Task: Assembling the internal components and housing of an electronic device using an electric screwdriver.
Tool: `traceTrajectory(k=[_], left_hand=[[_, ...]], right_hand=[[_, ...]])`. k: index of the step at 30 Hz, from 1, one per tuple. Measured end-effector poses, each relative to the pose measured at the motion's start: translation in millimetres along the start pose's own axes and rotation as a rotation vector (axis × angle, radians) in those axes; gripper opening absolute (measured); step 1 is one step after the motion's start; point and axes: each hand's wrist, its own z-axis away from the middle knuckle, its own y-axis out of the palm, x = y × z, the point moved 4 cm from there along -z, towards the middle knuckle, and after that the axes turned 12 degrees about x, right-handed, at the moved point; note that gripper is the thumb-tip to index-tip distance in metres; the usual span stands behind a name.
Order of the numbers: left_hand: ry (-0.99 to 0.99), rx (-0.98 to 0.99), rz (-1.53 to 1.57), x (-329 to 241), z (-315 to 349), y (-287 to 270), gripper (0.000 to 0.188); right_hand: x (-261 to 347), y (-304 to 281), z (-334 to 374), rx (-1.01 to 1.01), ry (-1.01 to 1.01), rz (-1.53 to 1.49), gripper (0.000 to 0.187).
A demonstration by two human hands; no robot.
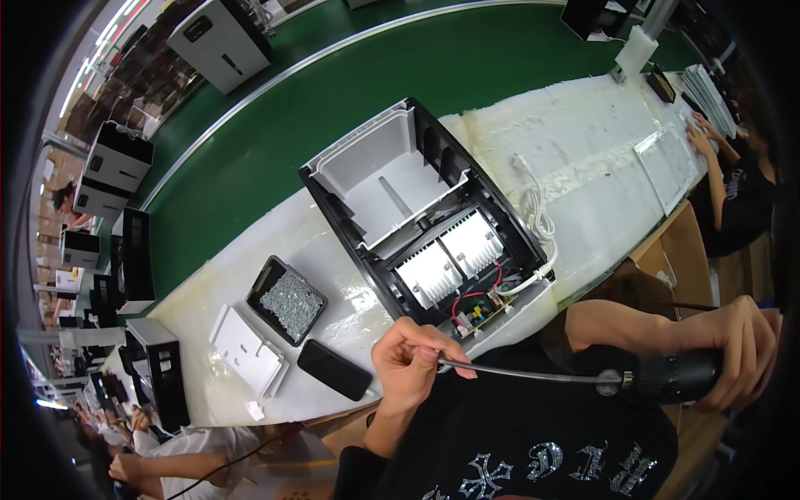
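Observation:
My right hand point(740, 354) is wrapped round a black power screwdriver point(679, 377), whose long thin metal shaft point(525, 372) reaches left across my body. At the shaft's far end, my left hand point(407, 360) has its thumb and fingers pinched together; whatever small piece they hold is too small to name. Just beyond my left hand lies an opened black-and-white appliance housing point(392, 208). It shows a grey inner bin, white finned heat sinks point(450, 258) and a circuit board point(483, 315) with red wires. A coiled white power cord point(540, 218) lies along its right side.
Left of the housing are a black tray point(287, 302) of small screws, white plates point(247, 354) and a black phone point(335, 369). A green conveyor belt point(275, 137) runs behind. Another person's hands point(704, 137) work at the right, near a clear panel point(667, 171). A cardboard box point(679, 250) stands below the table edge.

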Motion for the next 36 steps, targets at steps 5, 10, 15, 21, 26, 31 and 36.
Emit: traceTrajectory(k=[5,10,15,21,26,31,36], left_hand=[[0.016,-0.025,-0.025,-2.5,2.2,-1.1,0.023],[0.012,-0.007,-0.072,-1.3,2.9,0.0,0.022],[0.014,0.017,-0.261,-9.6,-1.0,3.0,0.016],[-0.059,0.283,-0.592,-18.7,-8.7,-6.6,0.025],[0.053,0.217,-1.296,-28.0,-22.3,-17.8,0.039],[-0.035,0.236,-1.455,-9.4,-24.3,-29.1,0.033],[-0.054,0.271,-1.481,-9.5,-25.4,-30.3,0.032]], right_hand=[[7.1,-0.9,6.0,-0.024,0.027,-0.059,0.020],[10.1,2.1,3.5,0.004,0.017,-0.016,0.021],[16.8,4.5,4.5,-0.023,0.044,-0.027,0.022],[-9.5,-5.4,3.1,-0.053,0.103,0.025,0.021],[-29.6,-7.4,37.0,-0.210,-0.037,0.068,0.011],[-93.4,-16.6,70.5,-0.080,0.570,0.340,0.017],[-116.4,-12.6,104.0,-0.113,0.760,0.301,0.022]])
